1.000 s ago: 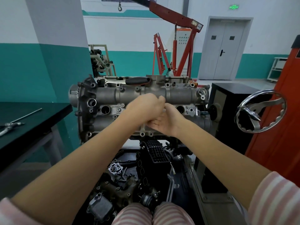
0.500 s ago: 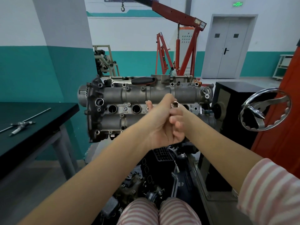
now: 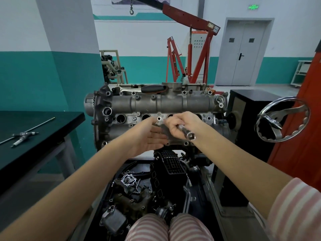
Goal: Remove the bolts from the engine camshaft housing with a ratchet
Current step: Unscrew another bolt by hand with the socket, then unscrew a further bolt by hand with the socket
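Observation:
The grey camshaft housing (image 3: 173, 102) sits on the engine stand in front of me, with several bolts and open round holes along its face. My right hand (image 3: 180, 125) grips a short metal socket extension (image 3: 186, 132), its square end pointing toward me, its far end hidden by my fingers near the housing's middle. My left hand (image 3: 147, 136) is held flat, palm up, fingers straight, just left of the right hand and below a bolt hole (image 3: 159, 118). A black-handled ratchet (image 3: 149, 88) lies on top of the housing at the back.
A black workbench (image 3: 34, 136) with a long rod tool (image 3: 24, 134) stands at left. A chrome handwheel (image 3: 283, 119) and black stand box (image 3: 250, 119) are at right. Loose engine parts fill the tray (image 3: 139, 197) below. A red engine hoist (image 3: 191, 49) stands behind.
My hands have come apart. The left hand let go and opened flat, palm up. The right hand now holds the extension alone, turned with its end toward me.

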`<action>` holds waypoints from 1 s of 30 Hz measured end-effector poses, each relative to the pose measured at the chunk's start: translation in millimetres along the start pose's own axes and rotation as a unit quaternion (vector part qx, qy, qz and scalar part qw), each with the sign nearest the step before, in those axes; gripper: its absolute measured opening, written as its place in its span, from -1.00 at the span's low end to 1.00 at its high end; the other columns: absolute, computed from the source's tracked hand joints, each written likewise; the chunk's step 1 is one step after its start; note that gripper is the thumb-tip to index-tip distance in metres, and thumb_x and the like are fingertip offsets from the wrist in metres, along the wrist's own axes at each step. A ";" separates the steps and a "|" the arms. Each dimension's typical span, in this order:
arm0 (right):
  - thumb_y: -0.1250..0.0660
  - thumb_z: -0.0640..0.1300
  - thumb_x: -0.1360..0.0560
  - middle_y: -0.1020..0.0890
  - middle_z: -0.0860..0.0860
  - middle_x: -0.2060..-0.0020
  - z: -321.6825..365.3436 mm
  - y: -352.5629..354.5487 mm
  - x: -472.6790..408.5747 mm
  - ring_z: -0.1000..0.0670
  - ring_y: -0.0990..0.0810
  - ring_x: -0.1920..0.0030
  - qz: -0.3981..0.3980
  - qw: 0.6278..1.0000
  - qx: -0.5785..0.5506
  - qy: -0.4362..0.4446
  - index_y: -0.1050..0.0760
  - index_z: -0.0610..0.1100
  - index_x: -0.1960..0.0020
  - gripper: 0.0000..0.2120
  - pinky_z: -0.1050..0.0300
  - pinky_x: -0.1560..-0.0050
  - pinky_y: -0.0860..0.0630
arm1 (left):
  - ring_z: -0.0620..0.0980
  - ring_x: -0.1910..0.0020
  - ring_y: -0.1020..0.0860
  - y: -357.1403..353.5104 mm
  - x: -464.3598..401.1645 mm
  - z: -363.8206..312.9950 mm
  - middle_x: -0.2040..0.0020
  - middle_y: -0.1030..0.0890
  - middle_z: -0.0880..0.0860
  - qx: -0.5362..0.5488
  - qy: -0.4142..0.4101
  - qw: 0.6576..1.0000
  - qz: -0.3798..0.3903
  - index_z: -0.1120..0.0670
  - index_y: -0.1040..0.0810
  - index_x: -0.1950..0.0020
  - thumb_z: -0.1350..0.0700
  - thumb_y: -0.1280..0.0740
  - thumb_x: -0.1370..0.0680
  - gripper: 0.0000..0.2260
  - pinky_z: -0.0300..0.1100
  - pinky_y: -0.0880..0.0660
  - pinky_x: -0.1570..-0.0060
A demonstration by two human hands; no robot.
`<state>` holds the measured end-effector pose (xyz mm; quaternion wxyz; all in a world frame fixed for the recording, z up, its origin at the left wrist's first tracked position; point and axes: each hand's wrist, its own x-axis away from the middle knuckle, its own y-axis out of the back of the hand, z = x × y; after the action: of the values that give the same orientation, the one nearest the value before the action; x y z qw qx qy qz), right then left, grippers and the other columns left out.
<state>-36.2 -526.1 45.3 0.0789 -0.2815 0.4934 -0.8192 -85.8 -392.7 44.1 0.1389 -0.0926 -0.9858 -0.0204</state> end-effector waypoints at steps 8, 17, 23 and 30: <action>-0.04 -0.08 -0.61 -0.21 0.06 0.61 0.5 35.4 15.7 0.14 -0.16 0.73 0.041 0.985 0.163 -0.033 -0.30 -0.17 0.09 -0.81 0.33 0.78 -0.11 | 0.01 0.27 -0.40 -25.9 -48.8 -12.3 0.12 -0.52 0.18 0.148 0.033 0.988 -0.002 0.30 -0.44 -0.02 0.02 0.03 -0.67 -0.60 -0.16 -0.40 0.23; -0.11 0.13 -0.56 -0.22 0.09 0.60 -0.1 45.5 12.0 0.18 -0.12 0.67 0.077 0.927 0.366 0.023 -0.42 -0.15 0.24 -0.60 0.40 0.73 -0.03 | -0.02 0.28 -0.56 -42.5 -59.3 -21.9 0.21 -0.57 0.10 0.212 -0.030 0.977 -0.014 0.15 -0.43 0.08 -0.01 -0.05 -0.66 -0.69 -0.37 -0.34 0.67; -0.19 0.26 -0.49 -0.32 0.05 0.58 -0.9 27.4 4.7 0.16 -0.20 0.68 0.058 0.922 0.370 0.100 -0.38 -0.11 0.31 -0.55 0.40 0.71 -0.08 | -0.01 0.10 -0.60 -43.7 -63.7 -21.6 0.13 -0.66 0.04 0.200 -0.089 0.976 0.008 0.12 -0.53 0.12 0.03 -0.15 -0.63 -0.74 -0.20 -0.53 0.10; -0.12 0.29 -0.51 -0.25 0.07 0.67 -13.9 15.0 2.0 0.14 -0.15 0.72 0.042 0.901 0.418 0.103 -0.27 -0.08 0.44 -0.47 0.40 0.64 0.04 | -0.12 0.41 -0.61 -45.9 -65.8 -22.6 0.31 -0.55 -0.01 0.211 -0.159 0.958 -0.112 0.10 -0.46 0.19 0.04 -0.13 -0.64 -0.73 -0.29 -0.48 0.45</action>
<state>-47.6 -523.8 28.3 0.1724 -0.1162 0.1218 -0.9705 -26.2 -450.9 46.9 -0.0060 0.0472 -0.9812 0.1872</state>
